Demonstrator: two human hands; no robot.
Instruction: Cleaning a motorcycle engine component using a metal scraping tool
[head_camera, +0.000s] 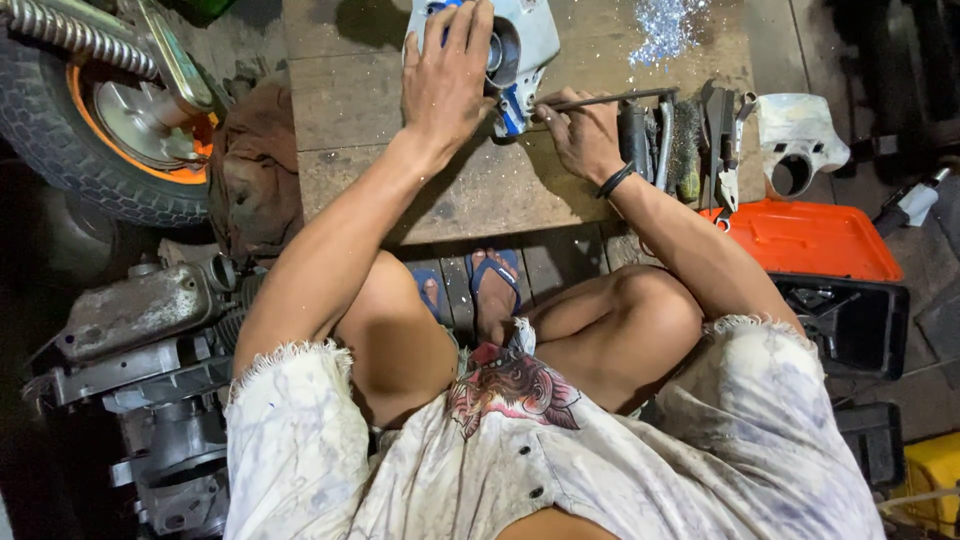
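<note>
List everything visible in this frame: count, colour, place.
metal casing: one, pale blue-white, top of the wooden board
rod tool: one, dark, against the casing
hand tools: several, dark, right of the board
second casing: one, white, far right
tool case: one, orange lid, right
wheel: one, black tyre, orange rim, top left
engine: one, grey, left
rag: one, brown, beside the wheel
left hand: on the casing
right hand: fingers gripping the rod tool

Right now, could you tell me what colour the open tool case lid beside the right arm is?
The case lid is bright orange, seen in the head view.
</note>
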